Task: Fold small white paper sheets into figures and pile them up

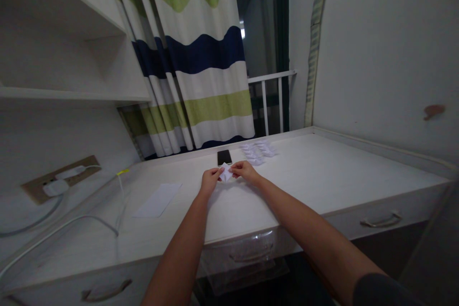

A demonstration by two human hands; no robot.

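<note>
One folded white paper piece (225,173), judged light and soft, apt to crease under a hard pinch and best held by its folded edges, sits between two hands over the desk's front half. Left hand (210,180): fingers together, closed on the paper's left side. Right hand (245,171): fingers pinched on its right side. One black smartphone (224,157), just beyond. One cluster of folded paper pieces (258,153), several, exact count unclear. One flat white sheet (158,200), to the left. One white desk (322,172), with drawers.
</note>
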